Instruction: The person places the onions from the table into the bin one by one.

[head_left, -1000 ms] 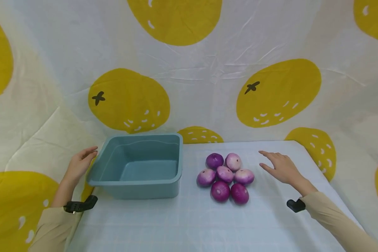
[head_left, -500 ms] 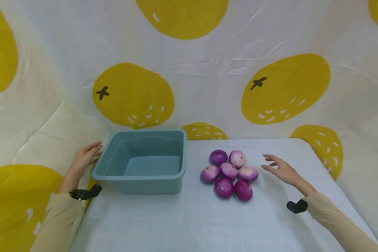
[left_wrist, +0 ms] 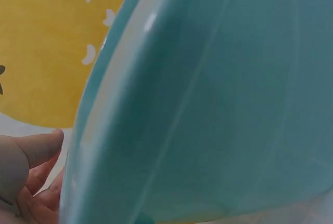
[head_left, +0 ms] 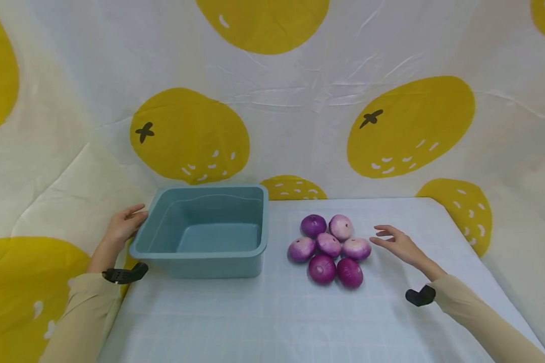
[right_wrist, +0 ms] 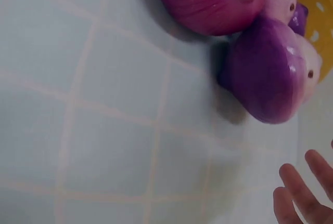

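Note:
My left hand (head_left: 123, 225) is at the left side of a blue-green plastic basin (head_left: 209, 267), its fingertips right at the rim. In the left wrist view, the thumb and fingers (left_wrist: 40, 151) stay outside the basin wall (left_wrist: 208, 104), loosely bent. My right hand (head_left: 401, 245) hovers just right of a cluster of several purple onions, fingers spread and holding nothing. Nearest to it lies a pale purple onion (head_left: 356, 249). A magenta onion (head_left: 350, 273) sits at the cluster's front. The right wrist view has a deep purple onion (right_wrist: 265, 70) above the fingers (right_wrist: 297, 185).
A pale checked cloth (head_left: 272, 322) covers the table. Behind it hangs a white curtain (head_left: 295, 136) with large yellow fruit prints. Nothing lies inside the basin, which stands to the left of the onions. Each wrist wears a black camera band (head_left: 124, 274).
The head view has shifted slightly. My left hand has come closer to the basin's rim, and my right hand has moved a little left, towards the onions. Basin and onions stay in place.

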{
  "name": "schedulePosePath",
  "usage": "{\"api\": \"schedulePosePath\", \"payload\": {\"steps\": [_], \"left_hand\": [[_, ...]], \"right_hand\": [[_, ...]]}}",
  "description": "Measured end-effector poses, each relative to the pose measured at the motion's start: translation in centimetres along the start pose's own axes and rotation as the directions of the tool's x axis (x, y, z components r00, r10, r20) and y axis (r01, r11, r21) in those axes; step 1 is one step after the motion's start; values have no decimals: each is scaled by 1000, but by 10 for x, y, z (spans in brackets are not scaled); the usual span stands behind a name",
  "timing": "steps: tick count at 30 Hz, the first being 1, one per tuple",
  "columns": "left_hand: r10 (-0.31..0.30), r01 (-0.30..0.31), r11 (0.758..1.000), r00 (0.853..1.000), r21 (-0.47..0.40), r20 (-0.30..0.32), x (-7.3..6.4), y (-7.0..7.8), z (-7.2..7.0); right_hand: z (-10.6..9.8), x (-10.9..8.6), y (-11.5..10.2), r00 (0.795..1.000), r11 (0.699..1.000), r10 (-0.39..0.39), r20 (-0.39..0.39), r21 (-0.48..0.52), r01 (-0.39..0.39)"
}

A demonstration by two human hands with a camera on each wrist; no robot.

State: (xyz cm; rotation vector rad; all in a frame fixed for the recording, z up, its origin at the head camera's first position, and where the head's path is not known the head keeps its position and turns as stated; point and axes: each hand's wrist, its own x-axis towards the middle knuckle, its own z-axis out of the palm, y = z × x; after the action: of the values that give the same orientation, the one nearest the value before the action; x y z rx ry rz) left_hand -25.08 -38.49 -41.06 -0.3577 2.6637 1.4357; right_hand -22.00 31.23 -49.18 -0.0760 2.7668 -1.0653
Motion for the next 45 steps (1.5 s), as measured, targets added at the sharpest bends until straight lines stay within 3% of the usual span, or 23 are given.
{"api": "schedulePosePath", "payload": {"steps": [6,10,17,23,30,37,45], "left_hand": [[5,-3,998,999,58,-34,2,-1,0],[0,4,998,998,66,-57,3,-1,1],[-67,70,997,993,35,-101,0,1,3],[-69,75,995,993,63,-92,-1,0,-1],[-135,134,990,990,-44,-37,2,-1,-5],[-159,152,982,986,-114,-50,3,-4,-4],[-191,178,974,978,-138,-85,2,-5,-1]], "right_hand": [[3,5,-2,996,994,42,78,101,-50],[7,6,-4,991,980,99,90,163,-113],[10,5,-11,964,927,243,111,265,-265],[18,6,-7,946,895,255,198,322,-309],[25,7,-3,933,890,256,254,316,-330],[28,13,-7,891,834,363,274,331,-442],[37,16,-9,889,816,392,236,357,-455]]}}
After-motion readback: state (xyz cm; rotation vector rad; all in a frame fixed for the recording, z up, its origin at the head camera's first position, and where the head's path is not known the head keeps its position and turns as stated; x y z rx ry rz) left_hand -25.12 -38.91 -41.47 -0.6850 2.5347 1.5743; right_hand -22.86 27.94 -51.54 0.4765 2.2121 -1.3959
